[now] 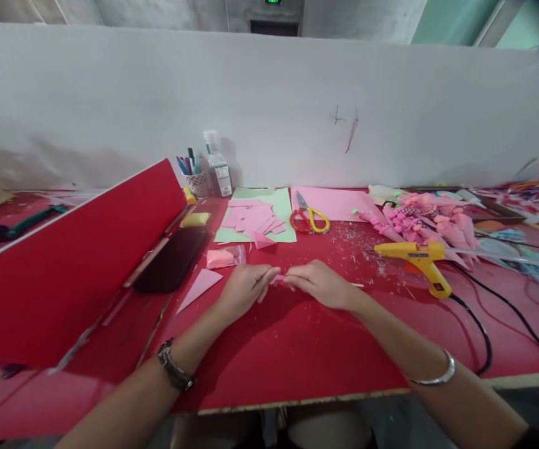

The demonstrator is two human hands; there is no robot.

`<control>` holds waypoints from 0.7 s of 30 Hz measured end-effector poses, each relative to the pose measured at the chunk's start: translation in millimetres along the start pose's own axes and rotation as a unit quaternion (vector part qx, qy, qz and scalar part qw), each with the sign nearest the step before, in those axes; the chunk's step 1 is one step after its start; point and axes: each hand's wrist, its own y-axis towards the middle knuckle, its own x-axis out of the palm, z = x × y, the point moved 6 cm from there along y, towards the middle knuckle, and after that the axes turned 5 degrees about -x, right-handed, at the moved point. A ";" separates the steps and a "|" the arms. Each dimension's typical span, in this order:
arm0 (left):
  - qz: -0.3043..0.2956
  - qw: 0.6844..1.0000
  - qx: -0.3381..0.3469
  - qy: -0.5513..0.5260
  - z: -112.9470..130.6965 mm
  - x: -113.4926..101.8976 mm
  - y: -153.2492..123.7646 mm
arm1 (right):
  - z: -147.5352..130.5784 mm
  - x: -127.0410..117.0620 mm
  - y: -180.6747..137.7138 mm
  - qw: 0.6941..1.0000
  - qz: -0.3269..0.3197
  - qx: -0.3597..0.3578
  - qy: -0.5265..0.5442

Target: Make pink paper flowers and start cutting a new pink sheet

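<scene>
Over the red tabletop, my left hand (pixel 246 288) and my right hand (pixel 319 284) meet almost fingertip to fingertip. Between them shows a small strip of pink paper (pixel 277 279), pinched by the fingers of both; most of it is hidden. A pink paper triangle (pixel 200 288) lies flat to the left of my left hand. Just beyond that hand is a small clear bag (pixel 225 257) with something pink inside. A thin pale stick (pixel 357 285) pokes out beside my right wrist.
Pink paper pieces (pixel 251 218) cover a green sheet (pixel 291 236). Scissors (pixel 310 221) rest by a pink sheet (pixel 344 202). A yellow glue gun (pixel 414 252), its cord trailing, lies right, before pink paper cones (pixel 428 218). Left are a phone (pixel 171 259) and a red upright board (pixel 87 262).
</scene>
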 end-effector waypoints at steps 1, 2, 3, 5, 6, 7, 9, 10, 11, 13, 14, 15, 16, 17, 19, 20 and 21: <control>-0.002 1.000 0.022 0.019 2.4 -0.7 -0.4 | -0.3 -0.1 -0.2 0.999 -0.004 -0.006 0.042; -0.005 0.998 0.042 0.038 4.8 -1.2 -0.6 | -0.2 0.0 -0.5 0.997 -0.009 -0.008 0.079; -0.010 0.996 0.061 0.057 7.0 -1.1 -0.9 | 0.5 0.3 -1.0 0.994 -0.018 -0.003 0.109; -0.025 0.991 0.094 0.097 10.3 0.4 -1.4 | 2.5 1.7 -2.3 0.986 -0.044 0.014 0.158; -0.026 0.986 0.110 0.119 11.7 1.2 -1.9 | 3.6 2.5 -3.3 0.982 -0.059 0.024 0.179; -0.024 0.981 0.127 0.142 13.2 1.8 -2.6 | 4.4 3.3 -4.4 0.977 -0.075 0.033 0.197; -0.007 0.968 0.169 0.186 17.3 2.3 -5.0 | 5.5 4.1 -6.9 0.968 -0.106 0.045 0.224; 0.007 0.960 0.191 0.206 19.8 2.0 -6.5 | 5.6 4.3 -8.1 0.964 -0.120 0.047 0.233; 0.022 0.950 0.213 0.225 22.7 1.5 -8.3 | 5.7 4.5 -9.2 0.960 -0.133 0.047 0.241; 0.046 0.930 0.256 0.260 29.2 0.6 -12.3 | 5.9 4.9 -11.2 0.952 -0.154 0.046 0.259; 0.054 0.919 0.277 0.277 32.6 0.6 -14.4 | 5.9 5.4 -12.2 0.948 -0.165 0.046 0.270; 0.055 0.907 0.297 0.292 35.9 1.0 -16.6 | 5.7 6.2 -13.2 0.942 -0.177 0.045 0.281; 0.052 0.897 0.318 0.304 39.0 1.8 -18.9 | 5.5 7.1 -14.2 0.937 -0.189 0.043 0.291; 0.048 0.888 0.336 0.312 41.4 2.7 -20.9 | 5.0 7.9 -14.9 0.932 -0.201 0.041 0.298; 0.042 0.880 0.352 0.316 43.3 4.1 -23.1 | 4.0 8.9 -15.6 0.927 -0.216 0.036 0.304; 0.044 0.883 0.348 0.312 42.3 4.1 -22.7 | 3.7 8.8 -15.1 0.928 -0.215 0.034 0.301; 0.046 0.891 0.335 0.305 39.8 3.9 -21.2 | 3.9 8.4 -14.1 0.932 -0.208 0.034 0.295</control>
